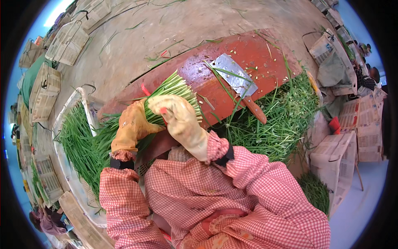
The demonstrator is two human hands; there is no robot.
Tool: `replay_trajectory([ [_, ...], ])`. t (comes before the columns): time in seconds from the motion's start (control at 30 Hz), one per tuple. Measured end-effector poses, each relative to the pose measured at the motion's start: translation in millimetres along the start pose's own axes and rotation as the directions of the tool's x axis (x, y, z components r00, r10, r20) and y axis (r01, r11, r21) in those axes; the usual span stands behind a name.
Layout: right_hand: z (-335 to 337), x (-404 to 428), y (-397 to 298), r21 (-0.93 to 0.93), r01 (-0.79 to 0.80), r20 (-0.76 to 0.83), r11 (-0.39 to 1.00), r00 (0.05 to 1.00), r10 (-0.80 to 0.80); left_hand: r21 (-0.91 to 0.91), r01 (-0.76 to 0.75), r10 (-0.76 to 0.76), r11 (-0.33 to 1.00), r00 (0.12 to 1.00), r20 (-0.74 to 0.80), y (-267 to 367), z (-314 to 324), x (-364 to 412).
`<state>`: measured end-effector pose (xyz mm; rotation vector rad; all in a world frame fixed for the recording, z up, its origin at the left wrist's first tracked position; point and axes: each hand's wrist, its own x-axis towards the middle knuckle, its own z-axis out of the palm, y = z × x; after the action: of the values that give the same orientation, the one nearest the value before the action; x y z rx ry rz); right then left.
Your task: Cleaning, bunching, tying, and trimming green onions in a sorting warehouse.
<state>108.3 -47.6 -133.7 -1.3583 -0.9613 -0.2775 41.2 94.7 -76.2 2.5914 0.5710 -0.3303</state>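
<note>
A thick bundle of long green stalks, likely garlic chives [177, 85], lies across the left part of a reddish-brown board, its pale cut ends pointing up and right. My left hand [133, 121], in a yellowish glove, grips the bundle from the left. Over its middle lies my gloved right hand [175, 113], fingers curled in, with a bit of red tape [163, 110] at them. Another red end of tape [145, 89] sticks up beyond the bundle. Right of the hands, a cleaver [233, 76] with a wooden handle rests on the board [264, 46], loose leaves across its blade.
At left stands a white plastic crate [88, 110] full of green leaves [77, 140]. A heap of trimmed leaves [270, 121] lies below the board at right. More crates [334, 162] line both sides, and people [367, 76] are at the far right.
</note>
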Motion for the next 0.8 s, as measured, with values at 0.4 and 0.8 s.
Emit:
replay_trajectory([
  [0.4,59.8,62.3,54.8,-0.309,-0.240,0.474,0.920,0.800,0.367,0.002,0.019,-0.019,1.000,0.997,0.080,-27.5,-9.8,23.1],
  [0.8,37.2,49.5,52.8,-0.046,-0.422,0.480,0.905,0.785,0.390,-0.525,-0.047,-0.001,0.850,0.996,-0.091,-17.8,-14.4,-4.2],
])
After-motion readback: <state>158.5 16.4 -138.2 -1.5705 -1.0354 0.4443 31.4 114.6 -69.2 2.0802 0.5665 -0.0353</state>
